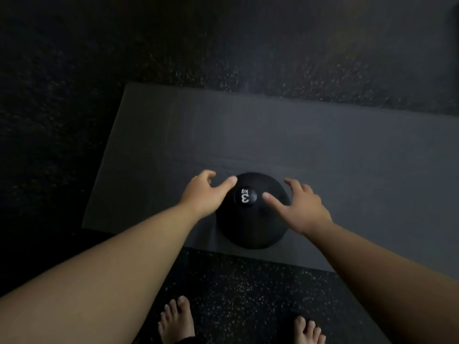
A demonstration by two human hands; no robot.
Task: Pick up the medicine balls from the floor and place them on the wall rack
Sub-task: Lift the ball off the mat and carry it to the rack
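A black medicine ball marked "3 kg" in white sits on a grey mat on the floor. My left hand is at the ball's upper left side with fingers spread and its thumb at the ball's top. My right hand is at the upper right side, fingers spread, thumb over the ball near the label. Neither hand grips the ball. No wall rack is in view.
Dark speckled rubber flooring surrounds the mat. My two bare feet stand on it just in front of the mat's near edge. The scene is dim, darkest at the left.
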